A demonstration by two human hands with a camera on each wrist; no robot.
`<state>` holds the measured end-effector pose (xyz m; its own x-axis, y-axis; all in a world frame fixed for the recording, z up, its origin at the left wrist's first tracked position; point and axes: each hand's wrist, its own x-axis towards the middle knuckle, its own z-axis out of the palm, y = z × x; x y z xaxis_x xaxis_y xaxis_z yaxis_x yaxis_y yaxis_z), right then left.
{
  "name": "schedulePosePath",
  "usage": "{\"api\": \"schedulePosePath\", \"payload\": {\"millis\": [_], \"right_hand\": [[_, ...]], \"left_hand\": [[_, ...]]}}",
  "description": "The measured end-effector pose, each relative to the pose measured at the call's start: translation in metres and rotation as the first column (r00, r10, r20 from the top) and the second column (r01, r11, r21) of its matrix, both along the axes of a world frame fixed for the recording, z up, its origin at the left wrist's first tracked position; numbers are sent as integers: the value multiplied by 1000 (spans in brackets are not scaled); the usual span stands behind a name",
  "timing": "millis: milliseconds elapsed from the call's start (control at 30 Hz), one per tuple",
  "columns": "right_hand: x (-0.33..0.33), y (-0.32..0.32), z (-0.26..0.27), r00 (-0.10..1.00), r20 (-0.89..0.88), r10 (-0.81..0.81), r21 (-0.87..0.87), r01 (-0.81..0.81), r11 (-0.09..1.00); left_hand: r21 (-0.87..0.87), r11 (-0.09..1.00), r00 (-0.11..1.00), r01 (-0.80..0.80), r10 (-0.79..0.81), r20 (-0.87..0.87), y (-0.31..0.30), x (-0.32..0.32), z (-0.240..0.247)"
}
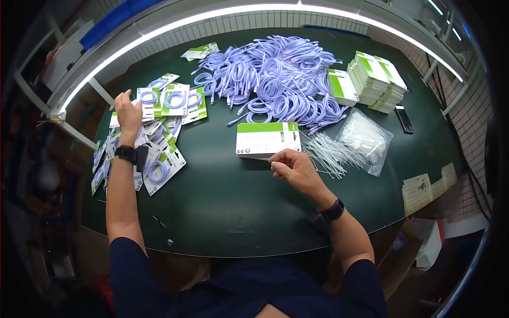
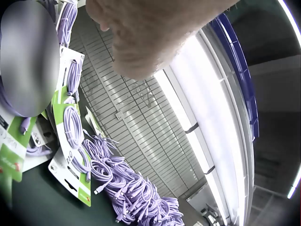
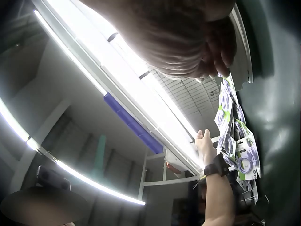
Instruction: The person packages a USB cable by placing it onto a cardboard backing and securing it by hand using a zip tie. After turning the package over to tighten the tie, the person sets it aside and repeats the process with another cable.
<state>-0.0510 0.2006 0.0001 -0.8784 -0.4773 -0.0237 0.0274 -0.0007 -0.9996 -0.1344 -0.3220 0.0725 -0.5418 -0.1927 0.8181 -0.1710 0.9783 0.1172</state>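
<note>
My left hand [image 1: 129, 115] is over the pile of carded cables at the left, fingers loosely bent and nothing seen in them. Beside it lies a carded cable [image 1: 175, 99], a coiled lilac cable on a white and green card. At the middle of the table, my right hand [image 1: 299, 172] has thumb and forefinger together at the near right corner of a stack of packaging cards [image 1: 268, 139], pinching the corner of a card. In the right wrist view the curled fingers [image 3: 218, 49] are beside the stack's pale edge.
A large heap of coiled lilac cables [image 1: 275, 79] covers the back middle. Stacks of packaging cards [image 1: 371, 79] stand at the back right, near a phone [image 1: 404, 119]. Loose white cable ties [image 1: 334, 153] and a clear bag of ties [image 1: 366, 139] lie right of the middle stack.
</note>
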Motion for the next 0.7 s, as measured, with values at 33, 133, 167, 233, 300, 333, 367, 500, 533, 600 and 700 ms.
{"api": "schedulePosePath", "payload": {"millis": [33,133,167,233,300,333,367,500,533,600,700], "right_hand": [[0,1,0,1000,-2,-1,0,1,1000],[-1,-4,-1,1000,-5,16,-6,-16,1000],[-1,-4,-2,1000,-4,9,-4,-9,1000],[-2,-4,-2,1000,-7,-11,0,11,1000],[-2,-3,-1,1000,-3,-17,0,17,1000],[-2,-3,-1,1000,-1,-22,0,22,1000],[-2,-3,-1,1000,1,-28,0,28,1000],[-4,-1,-5,1000,-25,-17,19,18,1000],[-4,-1,-5,999,-29,-32,18,33,999],[-4,-1,-6,999,-27,-23,21,24,999],[-4,1,-7,999,-15,-33,2,33,999]], "left_hand": [[-37,998,997,52,-49,58,11,4,2],[102,930,917,353,-365,163,71,-11,0],[174,865,843,470,-499,201,95,-17,-3],[439,677,625,591,-728,281,148,-27,-9],[519,573,434,634,-819,374,189,-43,-22],[525,553,366,647,-829,423,208,-53,-29],[530,533,295,659,-832,469,224,-62,-35],[374,544,291,751,-781,553,259,-108,-69],[370,534,281,760,-784,553,263,-114,-68],[253,612,270,750,-632,727,271,-121,-67],[203,675,239,709,-500,832,280,-127,-59]]}}
